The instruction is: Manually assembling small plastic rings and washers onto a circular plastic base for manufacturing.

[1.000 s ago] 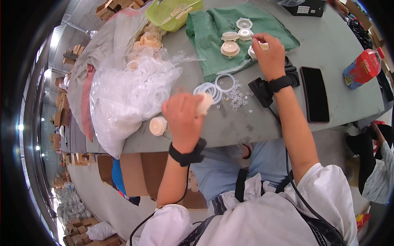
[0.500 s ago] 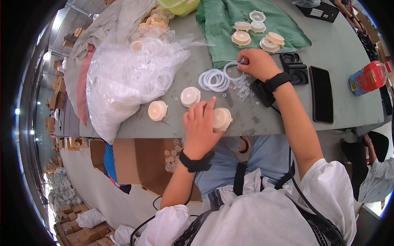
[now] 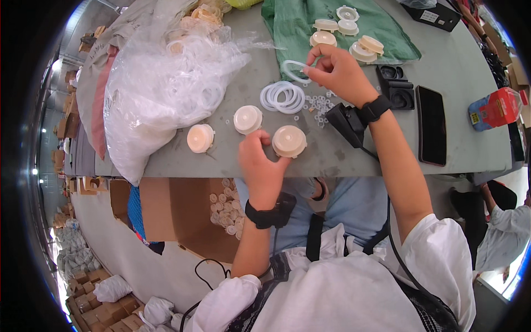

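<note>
My left hand (image 3: 260,169) curls at the near left side of a cream round cap (image 3: 289,141) on the table, thumb and index finger against its rim. My right hand (image 3: 343,73) pinches a translucent ring (image 3: 291,75) between thumb and index finger, above the table. Below that ring lies a pile of similar rings (image 3: 282,98), with tiny clear washers (image 3: 319,108) scattered beside it. Two more cream caps, one pale (image 3: 248,120) and one deeper in colour (image 3: 200,138), sit left of the cap at my left hand.
A clear bag of rings (image 3: 160,105) fills the table's left. Several caps rest on a green sack (image 3: 398,44) at the back. A black case (image 3: 397,97), a phone (image 3: 432,126) and a red-and-blue container (image 3: 498,109) stand right. Below the front edge is a cardboard box (image 3: 157,210) holding caps.
My right hand has lifted a ring from beside the pile and moved it away from me. The cap at my left hand has shifted slightly farther from the table's front edge.
</note>
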Demonstrator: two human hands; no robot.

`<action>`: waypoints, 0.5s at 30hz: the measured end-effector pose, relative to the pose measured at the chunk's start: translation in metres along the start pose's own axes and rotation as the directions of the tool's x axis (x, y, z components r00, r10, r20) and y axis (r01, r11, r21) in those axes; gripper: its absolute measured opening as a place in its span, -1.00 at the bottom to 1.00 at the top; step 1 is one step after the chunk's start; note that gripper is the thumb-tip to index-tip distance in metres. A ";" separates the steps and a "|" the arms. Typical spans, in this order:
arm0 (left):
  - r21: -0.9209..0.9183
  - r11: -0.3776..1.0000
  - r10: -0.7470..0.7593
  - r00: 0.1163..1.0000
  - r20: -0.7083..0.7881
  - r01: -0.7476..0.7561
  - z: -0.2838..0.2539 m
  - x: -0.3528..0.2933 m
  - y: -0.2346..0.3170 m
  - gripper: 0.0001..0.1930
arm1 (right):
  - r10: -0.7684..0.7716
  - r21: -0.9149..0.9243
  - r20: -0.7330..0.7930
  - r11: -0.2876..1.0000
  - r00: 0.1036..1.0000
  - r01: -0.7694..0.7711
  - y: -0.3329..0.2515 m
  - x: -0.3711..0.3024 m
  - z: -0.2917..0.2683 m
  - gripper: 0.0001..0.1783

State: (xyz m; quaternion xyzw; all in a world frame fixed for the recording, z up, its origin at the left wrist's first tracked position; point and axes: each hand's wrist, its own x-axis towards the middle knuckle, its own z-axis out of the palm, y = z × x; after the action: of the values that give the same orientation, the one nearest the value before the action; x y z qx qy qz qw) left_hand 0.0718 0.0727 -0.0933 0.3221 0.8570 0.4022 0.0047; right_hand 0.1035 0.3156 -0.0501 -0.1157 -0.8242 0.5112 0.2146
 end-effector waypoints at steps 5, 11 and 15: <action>0.163 0.986 0.020 1.000 -0.014 -0.018 -0.004 -0.001 -0.012 -0.60 | -0.037 0.465 0.232 0.882 0.972 -0.077 -0.015 -0.009 0.011 -0.85; -0.024 0.998 0.058 0.996 0.070 -0.056 -0.019 -0.004 -0.009 -0.64 | -0.114 0.468 0.470 0.873 0.875 -0.138 -0.019 -0.011 0.013 -0.83; -0.438 0.898 -0.044 0.998 -0.035 0.024 -0.018 -0.009 -0.010 -0.59 | -0.143 0.456 0.632 0.864 0.762 -0.216 -0.024 -0.016 0.017 -0.81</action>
State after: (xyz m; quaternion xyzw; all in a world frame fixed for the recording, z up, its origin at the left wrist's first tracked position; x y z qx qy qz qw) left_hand 0.0686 0.0504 -0.0907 0.2889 0.7502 0.5912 0.0652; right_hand 0.1099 0.2850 -0.0392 0.1112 -0.6817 0.7197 -0.0707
